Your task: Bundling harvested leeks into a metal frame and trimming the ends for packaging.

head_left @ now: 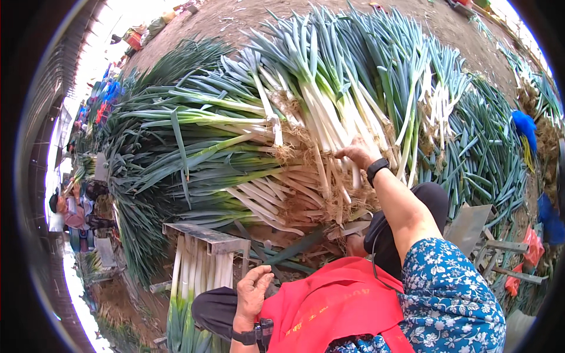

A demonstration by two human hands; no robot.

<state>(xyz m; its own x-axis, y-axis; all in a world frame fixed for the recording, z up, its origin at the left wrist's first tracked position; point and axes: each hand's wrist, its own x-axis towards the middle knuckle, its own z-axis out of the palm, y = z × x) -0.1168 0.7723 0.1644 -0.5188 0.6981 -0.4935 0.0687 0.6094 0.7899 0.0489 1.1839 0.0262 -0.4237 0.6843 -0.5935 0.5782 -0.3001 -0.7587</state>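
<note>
A big heap of green onions [329, 112], with long white stalks, blue-green leaves and brown roots, is spread on the ground in front of me. My right hand [360, 154] reaches over the white stalks near the heap's middle, its fingers pointing left and partly apart; I see no stalk clearly gripped. My left hand [252, 294] hovers by my left knee with its fingers curled together, and nothing shows in them. Beside it, a bundle of peeled-looking green onions [200, 270] lies by a metal-topped stand [206, 237]. A red apron [335, 300] covers my lap.
Loose leaves and root scraps [294, 250] lie between my knees and the heap. To the right are a wooden frame [500, 247], red plastic bags [532, 247] and a blue bundle [524, 130]. Another person [73, 212] sits at the far left.
</note>
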